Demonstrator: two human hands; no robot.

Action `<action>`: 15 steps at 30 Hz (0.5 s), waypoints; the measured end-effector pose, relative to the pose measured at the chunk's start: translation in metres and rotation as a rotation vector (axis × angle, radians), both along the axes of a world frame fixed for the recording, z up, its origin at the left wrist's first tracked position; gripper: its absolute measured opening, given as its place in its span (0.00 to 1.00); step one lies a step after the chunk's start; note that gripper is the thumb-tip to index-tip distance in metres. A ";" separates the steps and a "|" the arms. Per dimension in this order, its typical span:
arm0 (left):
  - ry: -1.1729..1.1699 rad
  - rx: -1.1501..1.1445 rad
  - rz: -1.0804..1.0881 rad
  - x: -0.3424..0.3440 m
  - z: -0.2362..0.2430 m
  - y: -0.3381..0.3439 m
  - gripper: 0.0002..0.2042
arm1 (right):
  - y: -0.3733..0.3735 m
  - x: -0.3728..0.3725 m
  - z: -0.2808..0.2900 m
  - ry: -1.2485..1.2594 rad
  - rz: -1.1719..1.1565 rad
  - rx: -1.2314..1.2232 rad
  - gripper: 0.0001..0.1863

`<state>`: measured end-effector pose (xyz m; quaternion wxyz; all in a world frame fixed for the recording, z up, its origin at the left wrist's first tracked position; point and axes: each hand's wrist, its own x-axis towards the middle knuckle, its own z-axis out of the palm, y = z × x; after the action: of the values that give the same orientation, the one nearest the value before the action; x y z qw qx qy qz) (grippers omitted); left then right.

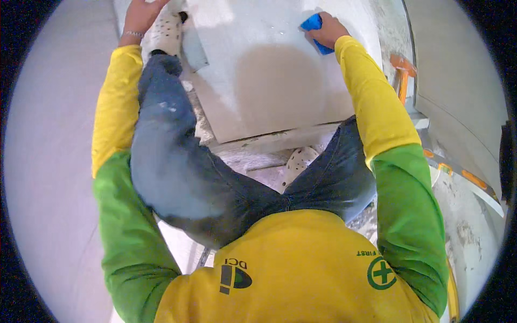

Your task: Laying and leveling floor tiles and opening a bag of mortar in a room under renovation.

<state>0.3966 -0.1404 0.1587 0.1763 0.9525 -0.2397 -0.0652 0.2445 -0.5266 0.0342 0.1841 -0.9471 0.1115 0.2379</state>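
My right hand (329, 31) grips a blue sponge (312, 22) and presses it on the far right part of a large pale tile (226, 107). The sponge shows on both sides of my fingers. At the far left, my left hand (141, 17) is beside a white clog (165, 35) on my foot. Its visible fingers stretch to the right with nothing seen in them; the upper picture edge cuts off part of the hand. A thin blue-grey flat piece (195, 53) lies on the tile next to this clog.
An orange-headed mallet (403, 65) lies right of the tile. A spirit level (462, 177) with orange parts lies farther right on stained floor (463, 231). My other clog (299, 164) is below the tile's near edge. Smooth grey panels (458, 64) flank both sides.
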 end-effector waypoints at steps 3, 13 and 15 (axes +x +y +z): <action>-0.133 -0.235 0.331 -0.062 0.064 0.018 0.37 | 0.010 0.015 -0.013 0.095 0.148 -0.202 0.42; -0.163 -0.498 0.866 -0.364 0.245 0.094 0.29 | 0.027 0.027 -0.038 0.103 0.008 -0.298 0.42; -0.185 -0.480 0.798 -0.361 0.252 0.105 0.29 | 0.023 0.027 -0.041 0.117 -0.054 -0.254 0.42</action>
<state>0.0360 -0.0354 0.4106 0.3805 0.9044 0.1220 0.1498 0.2717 -0.5036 -0.0066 0.0623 -0.9440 0.1766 0.2717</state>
